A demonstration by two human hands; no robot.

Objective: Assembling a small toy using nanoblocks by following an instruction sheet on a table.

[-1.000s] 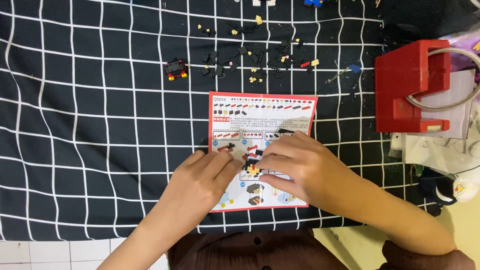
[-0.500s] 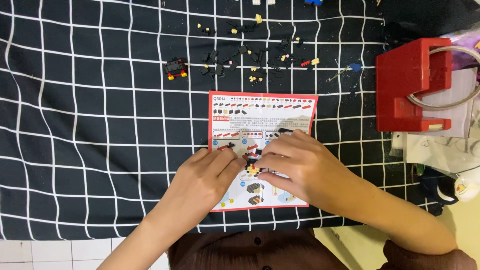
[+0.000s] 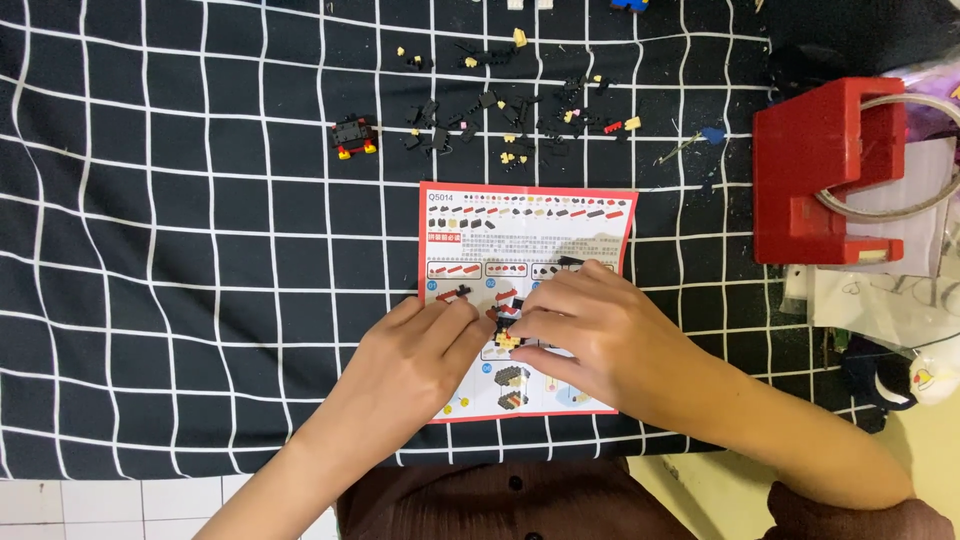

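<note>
Both of my hands rest on a red-bordered instruction sheet (image 3: 520, 230) lying on a black cloth with a white grid (image 3: 180, 280). Between their fingertips sits a tiny brick assembly (image 3: 506, 338) in yellow, red and black. My left hand (image 3: 415, 370) pinches it from the left. My right hand (image 3: 590, 335) pinches it from the right and covers part of it. Above the sheet lie several loose small black, yellow and red bricks (image 3: 500, 110). A small built piece in black, red and yellow (image 3: 353, 136) stands to their left.
A red plastic block-shaped holder (image 3: 825, 170) with a wire loop sits at the right edge on white papers (image 3: 880, 290). A small white figure (image 3: 930, 375) lies at the lower right. White floor tiles (image 3: 120, 505) show below the cloth.
My hands have stayed over the lower half of the sheet. The fingers shifted slightly around the tiny assembly; nothing else on the cloth moved.
</note>
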